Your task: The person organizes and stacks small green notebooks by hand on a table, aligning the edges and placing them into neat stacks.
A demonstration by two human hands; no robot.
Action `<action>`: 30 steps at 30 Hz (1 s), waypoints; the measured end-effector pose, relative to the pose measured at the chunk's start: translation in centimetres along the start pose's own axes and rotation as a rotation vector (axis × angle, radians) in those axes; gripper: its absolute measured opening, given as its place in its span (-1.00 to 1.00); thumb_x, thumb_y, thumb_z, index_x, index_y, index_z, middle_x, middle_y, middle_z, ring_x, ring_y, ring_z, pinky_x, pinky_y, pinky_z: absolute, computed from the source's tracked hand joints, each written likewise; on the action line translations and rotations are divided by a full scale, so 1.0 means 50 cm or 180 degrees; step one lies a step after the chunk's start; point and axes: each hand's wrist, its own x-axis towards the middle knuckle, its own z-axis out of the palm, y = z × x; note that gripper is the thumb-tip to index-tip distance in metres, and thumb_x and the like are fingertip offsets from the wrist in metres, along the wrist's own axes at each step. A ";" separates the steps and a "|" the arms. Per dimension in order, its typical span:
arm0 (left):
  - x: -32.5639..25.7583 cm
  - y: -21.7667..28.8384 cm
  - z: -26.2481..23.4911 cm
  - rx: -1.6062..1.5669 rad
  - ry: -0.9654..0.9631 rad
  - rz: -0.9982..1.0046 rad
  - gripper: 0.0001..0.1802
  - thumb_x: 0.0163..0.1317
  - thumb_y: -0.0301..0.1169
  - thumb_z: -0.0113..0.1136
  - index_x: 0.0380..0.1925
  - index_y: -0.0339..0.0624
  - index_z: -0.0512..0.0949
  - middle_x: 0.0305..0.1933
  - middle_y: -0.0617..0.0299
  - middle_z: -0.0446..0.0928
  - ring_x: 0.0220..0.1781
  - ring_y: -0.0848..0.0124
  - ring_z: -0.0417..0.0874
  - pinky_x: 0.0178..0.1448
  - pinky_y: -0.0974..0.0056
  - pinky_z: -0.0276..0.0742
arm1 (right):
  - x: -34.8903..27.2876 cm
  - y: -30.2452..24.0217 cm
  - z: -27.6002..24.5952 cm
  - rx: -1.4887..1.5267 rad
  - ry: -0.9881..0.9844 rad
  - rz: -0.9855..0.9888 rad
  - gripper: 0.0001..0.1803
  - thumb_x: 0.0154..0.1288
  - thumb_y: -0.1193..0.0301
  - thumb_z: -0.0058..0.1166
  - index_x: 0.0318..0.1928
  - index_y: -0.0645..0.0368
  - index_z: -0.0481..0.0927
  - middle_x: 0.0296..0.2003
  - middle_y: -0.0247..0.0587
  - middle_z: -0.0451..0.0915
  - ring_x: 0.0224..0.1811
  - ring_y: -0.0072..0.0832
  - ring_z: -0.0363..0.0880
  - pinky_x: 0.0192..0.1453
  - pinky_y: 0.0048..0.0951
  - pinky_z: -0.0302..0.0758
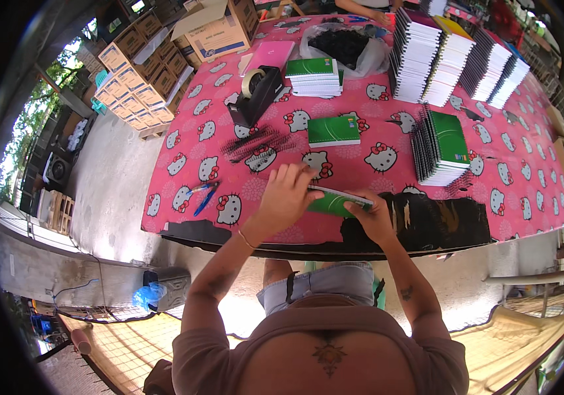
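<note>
Both hands hold a green notebook point(332, 201) at the desk's point(532, 178) six-o'clock edge. The left hand point(284, 197) grips over its top, hiding much of the cover; the right hand point(374, 217) pinches its three-o'clock end. Another notebook point(333, 130) lies at twelve o'clock.

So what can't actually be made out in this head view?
- Green notebook: mostly covered by the left hand and right hand; its binding edge is hidden.
- Black bundle in the clear plastic bag: too small and dark to identify.
- Another person's hand at the table's far edge: the body is cut off by the top rim.
- Small blue items on the pink tablecloth: too small to tell.
</note>
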 end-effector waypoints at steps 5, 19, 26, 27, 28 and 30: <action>-0.083 0.065 0.070 0.0863 -0.0108 -0.0191 -0.15 0.35 0.06 0.08 0.42 -0.35 0.20 0.52 -0.17 0.17 0.57 -0.16 0.09 0.51 -0.40 -0.19 | 0.010 -0.038 0.010 -0.0031 0.0213 0.0233 -0.76 0.37 0.51 0.23 0.01 0.30 0.66 -0.23 -0.34 0.70 -0.18 -0.71 0.56 -0.08 -0.58 0.50; -0.004 0.063 -0.009 0.2015 -0.0100 0.0472 -0.06 0.21 0.31 0.03 0.36 -0.21 0.32 0.40 -0.02 0.35 0.46 0.12 0.33 0.39 -0.26 0.20 | 0.004 -0.084 -0.002 -0.0033 -0.0276 0.0299 -0.72 0.36 0.46 0.24 0.03 0.28 0.65 -0.22 -0.32 0.71 -0.19 -0.70 0.58 -0.05 -0.56 0.54; 0.041 0.072 -0.034 0.2219 0.0131 0.0540 -0.14 0.27 0.25 -0.05 0.31 -0.23 0.33 0.33 0.01 0.37 0.39 0.16 0.38 0.34 -0.21 0.30 | 0.001 -0.078 -0.003 -0.0116 -0.0504 0.0377 -0.72 0.34 0.49 0.23 0.04 0.26 0.66 -0.26 -0.33 0.70 -0.21 -0.69 0.57 -0.06 -0.53 0.54; 0.004 0.091 -0.003 0.2310 -0.0179 0.0955 -0.14 0.27 0.24 -0.03 0.30 -0.26 0.33 0.31 -0.01 0.38 0.39 0.17 0.38 0.34 -0.22 0.28 | 0.006 -0.073 -0.014 -0.0114 -0.0490 0.0174 -0.72 0.34 0.50 0.22 0.04 0.26 0.66 -0.27 -0.35 0.70 -0.21 -0.69 0.57 -0.07 -0.53 0.54; -0.026 0.098 0.020 0.2112 -0.0282 0.0969 -0.14 0.27 0.24 -0.02 0.30 -0.27 0.32 0.32 -0.01 0.38 0.39 0.16 0.38 0.34 -0.24 0.28 | 0.011 -0.071 -0.023 -0.0111 -0.0476 -0.0030 -0.73 0.34 0.51 0.22 0.04 0.26 0.66 -0.28 -0.36 0.70 -0.21 -0.70 0.56 -0.08 -0.54 0.54; -0.032 0.124 0.004 0.1741 -0.0535 0.1028 -0.13 0.27 0.23 0.00 0.30 -0.30 0.31 0.32 -0.03 0.37 0.39 0.14 0.37 0.34 -0.26 0.26 | 0.007 -0.073 -0.005 -0.0146 -0.0449 -0.0012 -0.74 0.34 0.53 0.21 0.03 0.27 0.66 -0.29 -0.36 0.70 -0.22 -0.71 0.55 -0.09 -0.54 0.53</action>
